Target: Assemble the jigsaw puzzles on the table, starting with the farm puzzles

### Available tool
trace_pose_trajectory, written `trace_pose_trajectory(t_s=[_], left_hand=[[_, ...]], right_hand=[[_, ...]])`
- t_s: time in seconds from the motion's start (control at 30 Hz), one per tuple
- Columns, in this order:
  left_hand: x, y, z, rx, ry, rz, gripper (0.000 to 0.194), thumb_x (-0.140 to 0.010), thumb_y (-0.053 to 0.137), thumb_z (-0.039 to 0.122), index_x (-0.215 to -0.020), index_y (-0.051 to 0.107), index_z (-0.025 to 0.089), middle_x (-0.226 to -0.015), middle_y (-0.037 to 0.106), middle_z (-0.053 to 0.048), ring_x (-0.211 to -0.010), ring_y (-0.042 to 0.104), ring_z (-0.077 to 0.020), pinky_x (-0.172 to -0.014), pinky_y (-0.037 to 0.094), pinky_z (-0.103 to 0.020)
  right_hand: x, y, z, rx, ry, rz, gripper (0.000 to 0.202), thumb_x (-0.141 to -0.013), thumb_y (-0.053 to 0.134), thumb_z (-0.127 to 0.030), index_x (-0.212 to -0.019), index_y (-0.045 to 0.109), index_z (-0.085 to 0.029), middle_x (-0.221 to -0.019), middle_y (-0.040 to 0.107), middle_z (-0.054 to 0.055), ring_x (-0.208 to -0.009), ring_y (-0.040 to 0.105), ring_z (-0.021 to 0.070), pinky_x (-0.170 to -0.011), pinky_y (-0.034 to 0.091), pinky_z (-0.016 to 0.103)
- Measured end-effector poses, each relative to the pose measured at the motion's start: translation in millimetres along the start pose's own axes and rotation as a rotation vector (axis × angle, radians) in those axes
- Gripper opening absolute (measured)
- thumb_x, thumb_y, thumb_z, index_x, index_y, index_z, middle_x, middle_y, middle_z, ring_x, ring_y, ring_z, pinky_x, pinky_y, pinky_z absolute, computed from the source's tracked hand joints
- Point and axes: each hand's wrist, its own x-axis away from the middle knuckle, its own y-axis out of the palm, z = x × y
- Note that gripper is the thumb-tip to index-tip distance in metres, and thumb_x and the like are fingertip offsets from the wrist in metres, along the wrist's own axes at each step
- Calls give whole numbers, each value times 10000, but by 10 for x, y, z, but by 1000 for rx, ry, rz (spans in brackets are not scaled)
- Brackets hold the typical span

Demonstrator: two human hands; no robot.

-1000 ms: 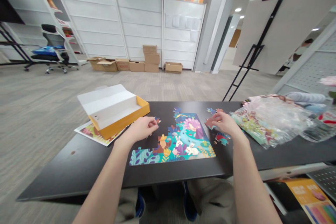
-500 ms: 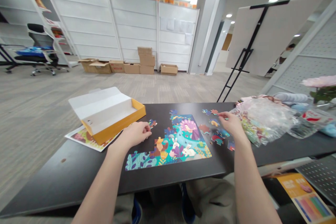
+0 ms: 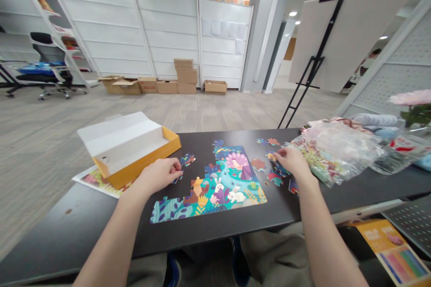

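A partly joined jigsaw puzzle [image 3: 232,184] with rabbits, a fox and a peacock lies flat on the black table [image 3: 215,228]. To its left, my left hand [image 3: 164,173] has its fingers curled down over a blue puzzle piece [image 3: 178,179], mostly hidden by the fingertips. Other loose pieces [image 3: 187,159] lie just beyond those fingers. On the right side, my right hand [image 3: 292,160] has thumb and fingers together at the edge of an orange-patterned puzzle piece [image 3: 270,156]. Around it lie a reddish-brown piece [image 3: 258,164], a red-and-teal piece [image 3: 275,178] and several more.
An open yellow box [image 3: 141,161] stands at the left on a picture sheet [image 3: 90,181]. Clear plastic bags [image 3: 340,148], a plastic bottle [image 3: 400,152] and a pink flower [image 3: 412,97] crowd the right end. Behind the table stands an easel with a board [image 3: 350,36].
My right hand has come down and nearer, from the upper loose pieces to the orange-patterned piece. My left hand has drawn back slightly left, exposing part of the blue piece. The view has shifted a little.
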Motion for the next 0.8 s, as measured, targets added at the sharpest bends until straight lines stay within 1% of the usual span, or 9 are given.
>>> trace_pose_trajectory(t_s=[0.07,0.17,0.23,0.33,0.43,0.53,0.67,0.73,0.8], left_hand=[[-15,-8,-1,-13,-19,6,180,-859,577,398,-931,660,256,-830,744,3,-802,684,-191,-632,416,-264],[-37,-16,-5,-27,-44,18,185,-856,580,402,-928,665,255,-850,747,-4,-826,687,-200,-629,418,-265],[-49,-14,-4,-28,-50,18,188,-855,582,406,-922,668,253,-860,748,-9,-834,689,-204,-629,421,-267],[-54,-15,1,-35,-49,22,185,-849,591,407,-915,672,254,-863,749,-10,-833,689,-207,-635,428,-270],[-34,-49,-10,-21,-35,24,183,-849,591,396,-920,677,250,-854,748,-12,-823,690,-208,-649,444,-269],[2,-116,-52,20,-30,58,182,-875,548,337,-932,684,233,-887,756,-31,-829,694,-202,-692,467,-265],[57,-202,-133,-44,-95,125,263,-915,450,239,-963,708,210,-998,765,-78,-921,698,-225,-803,479,-289],[99,-249,-186,-82,-115,105,284,-907,451,213,-999,720,209,-1042,765,-85,-964,698,-237,-828,481,-296],[159,-313,-257,-103,-123,81,287,-886,484,221,-1043,724,208,-1058,767,-86,-977,701,-244,-825,488,-293]], right_hand=[[7,26,-83,16,-17,-36,385,-878,601,-519,-967,744,-173,-954,768,131,-935,705,284,-789,505,336],[25,39,-136,55,-10,-33,439,-869,600,-560,-1035,723,-172,-974,762,143,-964,702,303,-766,501,344],[35,44,-148,84,-9,-41,438,-867,598,-554,-1060,713,-179,-994,759,145,-972,702,309,-750,498,346],[32,56,-155,97,-12,-60,397,-871,602,-505,-1078,700,-180,-1038,756,142,-985,700,314,-743,493,349],[10,80,-143,101,-7,-74,382,-885,592,-464,-1122,683,-178,-1076,751,140,-1015,695,315,-746,488,348],[-23,117,-100,99,-13,-79,384,-882,600,-451,-1129,686,-169,-1048,755,144,-1015,696,307,-749,487,342],[-65,173,-17,82,-48,-58,379,-859,628,-446,-1116,694,-175,-1024,759,134,-981,702,299,-742,490,345],[-82,191,14,70,-60,-50,374,-837,656,-427,-1115,697,-180,-1035,761,124,-966,705,293,-739,493,342],[-94,199,30,59,-60,-49,366,-813,686,-412,-1102,704,-187,-1031,763,114,-947,709,286,-731,496,335]])
